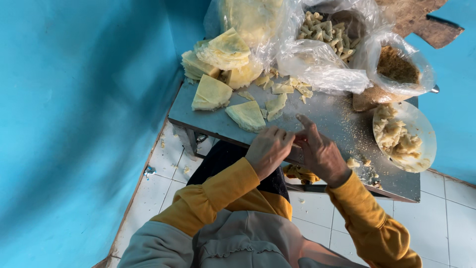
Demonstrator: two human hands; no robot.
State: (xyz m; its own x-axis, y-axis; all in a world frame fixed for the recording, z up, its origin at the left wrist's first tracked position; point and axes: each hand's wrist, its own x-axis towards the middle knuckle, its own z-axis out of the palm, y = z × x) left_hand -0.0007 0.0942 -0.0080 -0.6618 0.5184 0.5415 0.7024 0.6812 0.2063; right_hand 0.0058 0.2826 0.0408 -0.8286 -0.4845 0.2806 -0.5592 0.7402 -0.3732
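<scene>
My left hand [269, 149] and my right hand [320, 151] meet at the near edge of a metal table [327, 116]. Both curl over a small pale roll that is almost hidden under the fingers; my right forefinger points away from me. Just beyond my left hand lies a folded yellow wrapper sheet [246, 115]. Further off are more folded sheets [210, 93] and a stack of them [220, 52]. To the right of my right hand stands a bowl of pale filling [399, 136].
Clear plastic bags at the back hold wrapper sheets [250, 17], finished rolls [329, 32] and brown crumbs [396, 65]. Crumbs dust the table's right half. A blue wall [74, 124] runs along the left. White floor tiles [317, 213] lie below.
</scene>
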